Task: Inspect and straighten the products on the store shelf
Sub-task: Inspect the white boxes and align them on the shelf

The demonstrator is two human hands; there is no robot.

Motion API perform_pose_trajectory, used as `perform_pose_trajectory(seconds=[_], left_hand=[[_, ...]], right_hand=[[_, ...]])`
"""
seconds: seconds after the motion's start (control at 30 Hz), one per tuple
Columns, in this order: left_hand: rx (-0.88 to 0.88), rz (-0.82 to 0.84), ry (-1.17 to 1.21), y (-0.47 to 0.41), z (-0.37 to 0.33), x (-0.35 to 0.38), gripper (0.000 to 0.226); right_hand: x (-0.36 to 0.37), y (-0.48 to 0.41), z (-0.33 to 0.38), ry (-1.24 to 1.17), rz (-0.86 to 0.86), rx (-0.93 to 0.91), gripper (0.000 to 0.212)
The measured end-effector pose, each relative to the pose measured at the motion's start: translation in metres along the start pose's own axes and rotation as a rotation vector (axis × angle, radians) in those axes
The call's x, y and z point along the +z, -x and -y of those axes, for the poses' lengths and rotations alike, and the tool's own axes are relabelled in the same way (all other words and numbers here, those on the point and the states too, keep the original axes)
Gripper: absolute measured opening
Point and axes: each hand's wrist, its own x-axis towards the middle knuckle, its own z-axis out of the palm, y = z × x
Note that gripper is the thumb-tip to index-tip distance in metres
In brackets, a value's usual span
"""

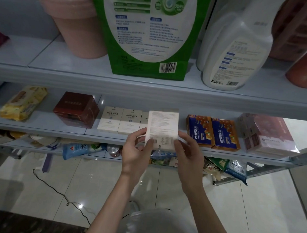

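The left hand (136, 150) and the right hand (187, 151) together grip a cream box (162, 125) by its lower corners, thumbs on the near face and fingers curled behind. The box is upright and clear of the middle shelf (44, 128), held in front of the gap between a row of matching cream boxes (121, 121) and two blue-and-orange cartons (213, 134). Its back panel, with small print and a barcode, faces the camera, though the print is too blurred to read.

This looks like the inspecting step for this one box, which has yet to go back into its row. The matching boxes and the blue-and-orange cartons already stand side by side, facing out. The yellow packet (22, 105) lies at a slant and the dark red box (76, 109) sits corner-on, so those probably remain to be squared, as does the jumble of bags (82, 149) on the shelf below. A pink wrapped pack (268, 134) sits at the far right.

The upper shelf carries a pink pot (74, 24), a green bag (148, 37) and a white jug (235, 54). Under the pale metal shelving the floor (112, 184) is glossy light tile, with a black cable (59, 193) trailing across it
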Motion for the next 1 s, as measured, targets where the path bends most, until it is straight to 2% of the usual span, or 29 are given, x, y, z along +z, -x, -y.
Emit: perform_pose_trajectory(seconds=[0.17, 0.43, 0.67, 0.9, 1.0], left_hand=[[-0.029, 0.039, 0.113, 0.0009, -0.0026, -0.0014, 0.033], [-0.001, 0.067, 0.141, 0.0013, -0.0039, -0.0024, 0.028], [-0.033, 0.045, 0.136, 0.0012, -0.0005, -0.0039, 0.025], [-0.076, -0.002, 0.154, 0.0008, 0.0004, -0.0019, 0.025], [-0.086, -0.002, 0.173, 0.0001, 0.0014, -0.0028, 0.026]], right_hand=[[-0.0028, -0.0048, 0.0035, -0.18, -0.048, 0.131, 0.023], [-0.0045, -0.0053, 0.0027, -0.222, -0.092, 0.19, 0.024], [-0.0051, -0.0039, 0.0016, -0.206, -0.07, 0.156, 0.023], [-0.0044, -0.003, 0.0007, -0.13, 0.011, -0.035, 0.026], [-0.0028, -0.0011, 0.0035, -0.126, 0.01, -0.01, 0.022]])
